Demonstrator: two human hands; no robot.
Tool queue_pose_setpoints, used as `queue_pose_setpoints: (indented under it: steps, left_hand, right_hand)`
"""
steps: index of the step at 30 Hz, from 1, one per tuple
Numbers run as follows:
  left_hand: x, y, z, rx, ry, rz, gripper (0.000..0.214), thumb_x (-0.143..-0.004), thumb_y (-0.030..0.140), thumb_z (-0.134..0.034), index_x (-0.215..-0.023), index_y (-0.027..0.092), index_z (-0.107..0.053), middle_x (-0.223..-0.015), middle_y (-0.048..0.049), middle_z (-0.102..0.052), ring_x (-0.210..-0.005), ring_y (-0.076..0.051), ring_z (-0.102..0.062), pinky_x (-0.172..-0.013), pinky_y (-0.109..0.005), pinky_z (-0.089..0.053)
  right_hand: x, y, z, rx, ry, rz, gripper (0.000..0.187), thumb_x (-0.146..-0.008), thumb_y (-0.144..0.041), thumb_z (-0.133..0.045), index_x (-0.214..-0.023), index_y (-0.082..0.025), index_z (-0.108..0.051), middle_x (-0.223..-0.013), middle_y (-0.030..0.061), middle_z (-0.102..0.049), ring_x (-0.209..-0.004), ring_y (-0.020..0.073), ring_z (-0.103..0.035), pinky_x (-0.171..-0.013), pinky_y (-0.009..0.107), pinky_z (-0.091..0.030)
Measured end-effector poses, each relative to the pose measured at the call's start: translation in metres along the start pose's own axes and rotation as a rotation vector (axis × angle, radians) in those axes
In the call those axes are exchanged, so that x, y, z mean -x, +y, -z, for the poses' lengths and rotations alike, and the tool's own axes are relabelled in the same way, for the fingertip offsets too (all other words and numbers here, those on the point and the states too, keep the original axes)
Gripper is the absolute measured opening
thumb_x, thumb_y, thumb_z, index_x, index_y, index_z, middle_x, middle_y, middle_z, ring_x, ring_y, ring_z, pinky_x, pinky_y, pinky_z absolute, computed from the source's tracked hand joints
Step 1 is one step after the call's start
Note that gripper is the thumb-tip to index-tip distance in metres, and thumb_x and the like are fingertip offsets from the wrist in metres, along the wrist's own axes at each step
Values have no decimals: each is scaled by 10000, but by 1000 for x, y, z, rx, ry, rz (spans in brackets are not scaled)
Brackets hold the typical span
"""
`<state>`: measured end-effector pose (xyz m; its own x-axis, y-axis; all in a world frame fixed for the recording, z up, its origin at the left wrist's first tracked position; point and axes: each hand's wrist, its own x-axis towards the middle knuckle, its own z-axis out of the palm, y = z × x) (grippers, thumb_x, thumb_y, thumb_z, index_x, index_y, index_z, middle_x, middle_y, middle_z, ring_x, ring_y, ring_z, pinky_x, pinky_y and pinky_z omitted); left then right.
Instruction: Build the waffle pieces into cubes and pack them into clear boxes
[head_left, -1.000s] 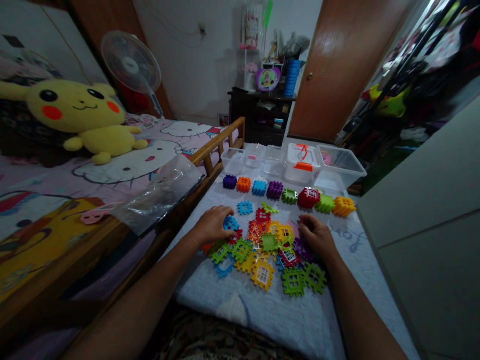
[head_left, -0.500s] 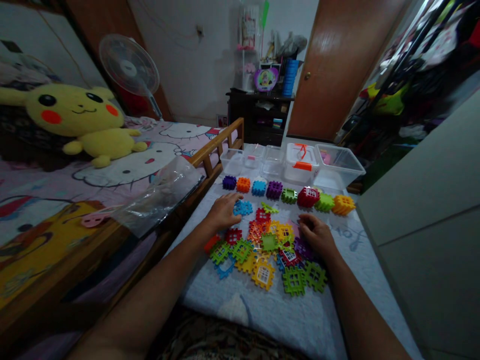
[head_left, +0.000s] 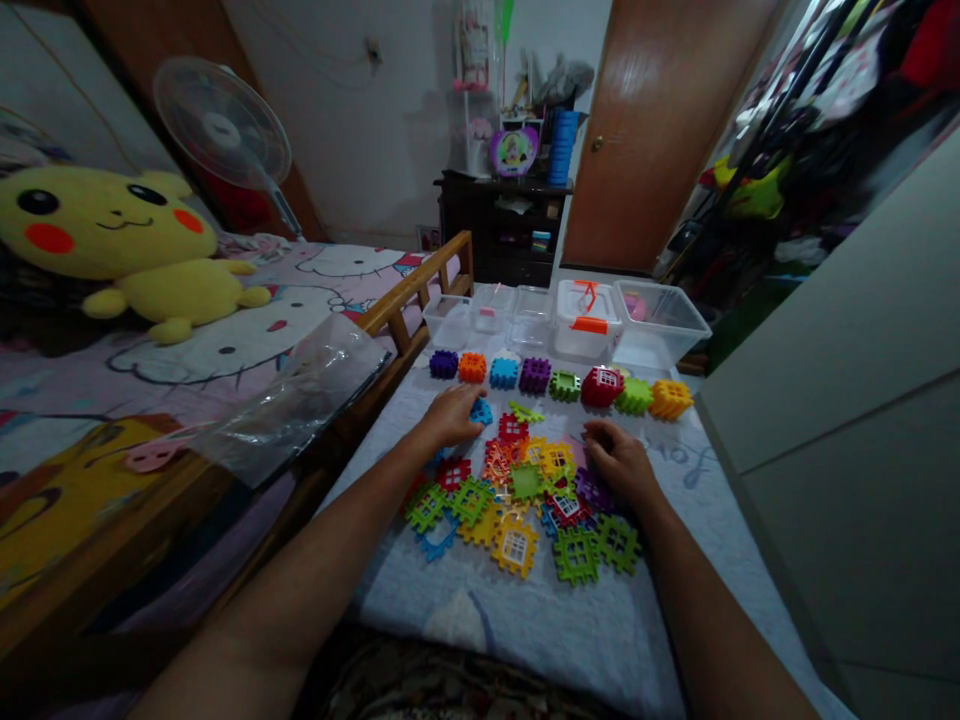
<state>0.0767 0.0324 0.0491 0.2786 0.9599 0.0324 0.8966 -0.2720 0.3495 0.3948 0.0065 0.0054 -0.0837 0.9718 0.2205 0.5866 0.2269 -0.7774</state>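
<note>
My left hand [head_left: 452, 417] is closed over a blue interlocking block piece [head_left: 481, 411], which shows partly past its fingertips. To the right of the pile, my right hand [head_left: 621, 462] rests loosely curled, fingers a little apart, with no piece visible in it. Beside it are purple pieces [head_left: 594, 490]. Between my hands lies a loose pile of flat toothed plastic pieces, among them a green window piece [head_left: 577, 555], a yellow window piece [head_left: 515, 545] and a red piece [head_left: 513, 428]. A thin lime green piece [head_left: 526, 412] lies beyond the pile.
Behind the pile runs a row of blocks sorted by colour, including a purple stack [head_left: 535, 375] and a yellow stack [head_left: 670, 399]. Clear plastic boxes [head_left: 664, 320] and a lidded box with an orange handle [head_left: 587, 325] stand farther back. A wooden bed rail [head_left: 397, 312] borders the left.
The whole view has shifted slightly left. My left hand now covers more of the blue piece. My right hand stays beside the pile, much as before.
</note>
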Motion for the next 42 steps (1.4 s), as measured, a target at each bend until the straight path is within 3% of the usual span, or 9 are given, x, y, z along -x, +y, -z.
queue_pose_setpoints:
  steps: [14, 32, 37, 42]
  left_hand:
    - [-2, -3, 3, 44, -31, -3, 691, -689, 195, -716, -1348, 167, -508, -1358, -137, -591, -1233, -299, -567, -1064, -407, -432]
    - [-4, -5, 0, 17, -47, 5, 679, -675, 202, -729, -1323, 162, -530, -1342, -139, -610, -1192, -299, -601, -1016, -391, -466]
    - [-13, 0, 14, -10, 2, -55, 609, -688, 210, -717, -1272, 150, -556, -1267, -131, -650, -1157, -282, -617, -1015, -378, -469]
    - [-49, 8, 38, -64, 63, -173, 577, -693, 167, -704, -1252, 173, -559, -1268, -111, -643, -1176, -265, -602, -1040, -363, -446]
  right_hand:
    - [0, -1, 1, 37, -16, 0, 331, -799, -373, -530, -1027, -185, -678, -983, 93, -748, -883, 226, -695, -836, 382, -538]
    - [0, 0, 0, 10, 1, 5, 307, -791, -374, -543, -997, -194, -683, -947, 87, -747, -847, 226, -692, -804, 377, -533]
    - [0, 0, 0, 9, 5, 15, 301, -786, -368, -540, -992, -198, -680, -936, 82, -745, -845, 225, -689, -802, 377, -531]
    - [0, 0, 0, 1, -1, 2, 313, -786, -359, -541, -1010, -192, -679, -951, 87, -746, -858, 230, -694, -811, 384, -532]
